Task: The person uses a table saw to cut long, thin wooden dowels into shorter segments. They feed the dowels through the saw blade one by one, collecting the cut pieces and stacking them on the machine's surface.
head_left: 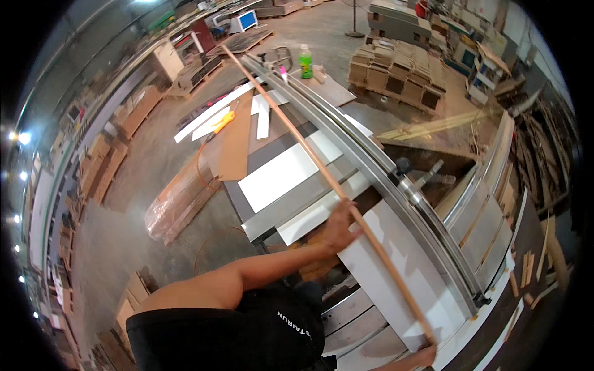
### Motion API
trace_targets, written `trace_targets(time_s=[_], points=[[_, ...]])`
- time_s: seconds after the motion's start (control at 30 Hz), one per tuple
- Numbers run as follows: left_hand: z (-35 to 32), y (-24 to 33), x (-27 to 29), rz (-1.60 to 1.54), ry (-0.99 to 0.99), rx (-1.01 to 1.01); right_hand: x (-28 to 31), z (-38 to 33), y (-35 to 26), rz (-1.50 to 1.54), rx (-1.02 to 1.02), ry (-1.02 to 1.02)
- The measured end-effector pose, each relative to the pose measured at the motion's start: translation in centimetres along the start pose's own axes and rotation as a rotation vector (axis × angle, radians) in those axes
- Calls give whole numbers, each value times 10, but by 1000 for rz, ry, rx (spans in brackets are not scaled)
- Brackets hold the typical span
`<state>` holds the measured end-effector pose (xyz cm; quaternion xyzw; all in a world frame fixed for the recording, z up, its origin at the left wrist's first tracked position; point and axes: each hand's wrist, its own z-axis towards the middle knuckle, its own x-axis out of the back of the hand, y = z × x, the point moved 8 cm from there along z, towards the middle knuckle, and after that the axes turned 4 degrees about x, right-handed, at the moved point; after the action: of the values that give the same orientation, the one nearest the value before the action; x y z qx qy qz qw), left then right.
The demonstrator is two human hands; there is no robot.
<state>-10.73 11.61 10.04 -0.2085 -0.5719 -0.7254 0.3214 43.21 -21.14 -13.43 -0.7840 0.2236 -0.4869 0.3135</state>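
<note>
A long, thin wooden strip [294,132] runs slantwise across the worktable, from the far left down to the near right. My left hand [339,229] is closed around it near the middle, with the arm reaching in from the left. At the near end of the strip, my right hand [423,356] grips it low in the view, partly cut off by the lower edge. Beneath the strip lie a large white panel [396,263] and, farther off, a smaller white board [278,179]. A long metal rail [396,188] stretches along the strip's right side.
Narrow white offcuts, a brown board [236,145] and a yellow-handled tool [223,122] lie on the left of the table. Past the rail stands a green bottle [305,63]. Stacked brown boards [396,73] sit on the floor beyond; a plastic-wrapped bundle [179,201] lies at left.
</note>
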Motion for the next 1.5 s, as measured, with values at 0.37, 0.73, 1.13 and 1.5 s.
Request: trace_targets(time_s=[0.37, 0.73, 1.13, 1.5], points=[[15, -179, 46, -878, 143, 946, -23, -109, 7, -589, 424, -16], [59, -199, 88, -188, 75, 975, 18, -130, 46, -850, 550, 234], [123, -215, 84, -1607, 168, 1000, 79, -236, -55, 133, 333, 589], [209, 48, 274, -1971, 32, 168, 174, -168, -278, 684, 729, 647]])
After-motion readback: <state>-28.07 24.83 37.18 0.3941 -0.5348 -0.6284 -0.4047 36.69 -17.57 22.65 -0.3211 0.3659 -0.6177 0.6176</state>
